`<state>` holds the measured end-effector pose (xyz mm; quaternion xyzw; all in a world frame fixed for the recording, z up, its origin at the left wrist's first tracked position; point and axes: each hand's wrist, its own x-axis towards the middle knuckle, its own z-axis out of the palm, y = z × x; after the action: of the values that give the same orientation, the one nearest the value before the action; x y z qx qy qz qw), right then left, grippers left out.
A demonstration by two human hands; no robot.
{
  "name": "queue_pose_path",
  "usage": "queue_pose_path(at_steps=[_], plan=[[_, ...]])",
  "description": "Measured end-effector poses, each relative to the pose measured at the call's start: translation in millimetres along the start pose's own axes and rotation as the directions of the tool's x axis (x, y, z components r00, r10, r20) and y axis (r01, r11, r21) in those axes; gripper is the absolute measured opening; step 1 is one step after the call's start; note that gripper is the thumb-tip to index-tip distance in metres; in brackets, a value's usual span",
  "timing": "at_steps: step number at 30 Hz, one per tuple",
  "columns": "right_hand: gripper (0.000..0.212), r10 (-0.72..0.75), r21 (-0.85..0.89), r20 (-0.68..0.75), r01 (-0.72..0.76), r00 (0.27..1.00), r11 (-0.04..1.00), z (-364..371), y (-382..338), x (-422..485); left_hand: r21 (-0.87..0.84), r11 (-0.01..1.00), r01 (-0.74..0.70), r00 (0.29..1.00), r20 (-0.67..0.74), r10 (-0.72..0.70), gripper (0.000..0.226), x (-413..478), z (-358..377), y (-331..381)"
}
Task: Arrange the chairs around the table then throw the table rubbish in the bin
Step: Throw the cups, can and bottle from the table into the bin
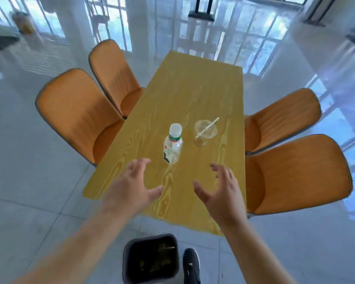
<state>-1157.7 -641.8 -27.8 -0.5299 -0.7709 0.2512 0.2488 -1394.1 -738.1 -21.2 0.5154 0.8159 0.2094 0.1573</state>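
Note:
A yellow wood-grain table stretches away from me. On it stand a clear plastic bottle with a white cap and a clear plastic cup holding a white straw. Two orange chairs are tucked in along the table's left side and two more along its right. My left hand hovers open just short of the bottle. My right hand hovers open below the cup. Neither hand touches anything.
A dark bin with a black liner stands on the floor at the table's near end, between my arms. My black shoe is beside it. Glossy white tiled floor surrounds the table; white pillars and windows stand at the back.

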Motion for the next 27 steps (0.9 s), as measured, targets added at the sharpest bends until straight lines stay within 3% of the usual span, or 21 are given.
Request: queue_pose_path(at_steps=[4, 9, 13, 15, 19, 27], plan=[[0.075, 0.034, 0.028, -0.019, -0.033, 0.999, 0.999, -19, 26, 108, 0.0, 0.998, 0.066, 0.997, -0.045, -0.066, 0.092, 90, -1, 40], [0.116, 0.163, 0.003, 0.189, -0.167, 0.968, 0.986, 16, 82, 207, -0.072, 0.973, 0.217, 0.976, 0.009, -0.217, 0.11, 147, 45, 43], [0.128, 0.127, -0.016, 0.265, -0.128, 0.956, 0.992, 51, 103, 257, -0.123, 0.963, 0.24, 0.97, -0.012, -0.243, 0.099, 163, 78, 41], [0.126, 0.108, -0.025, 0.295, -0.106, 0.949, 0.994, 64, 106, 270, -0.082, 0.968, 0.236, 0.97, -0.033, -0.239, 0.085, 167, 88, 41], [0.103, 0.086, -0.011, 0.317, -0.087, 0.944, 0.996, 73, 102, 272, -0.086, 0.966, 0.245, 0.968, -0.029, -0.248, 0.057, 169, 91, 36], [0.095, 0.074, -0.031, 0.351, -0.067, 0.934, 0.997, 68, 75, 139, -0.151, 0.959, 0.239, 0.97, 0.091, -0.227, 0.06, 80, 70, 2]])
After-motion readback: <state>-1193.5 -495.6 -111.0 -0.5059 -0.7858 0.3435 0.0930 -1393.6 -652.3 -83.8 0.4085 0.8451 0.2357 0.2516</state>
